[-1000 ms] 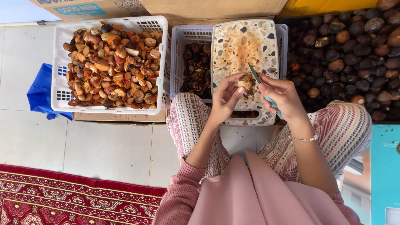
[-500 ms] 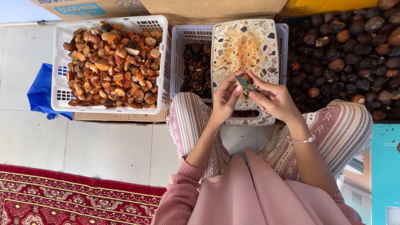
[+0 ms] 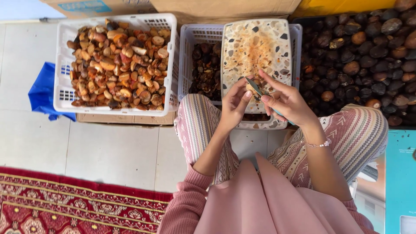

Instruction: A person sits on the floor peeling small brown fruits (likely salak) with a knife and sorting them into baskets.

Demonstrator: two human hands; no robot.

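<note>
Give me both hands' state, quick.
Left hand: closed on a small pale nut.
Right hand: closed on a knife.

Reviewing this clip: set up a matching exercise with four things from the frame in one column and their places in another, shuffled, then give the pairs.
Things:
1. white basket of orange-brown cut pieces
2. speckled cutting board
3. pile of dark round fruits
4. red patterned rug

Places:
A. bottom left, on the floor
B. far right, beside the board
C. top left, on a cardboard box
D. lying across the middle basket, under the hands

The left hand holds a small piece; the right hand holds a knife.

Pairs: 1-C, 2-D, 3-B, 4-A
</note>
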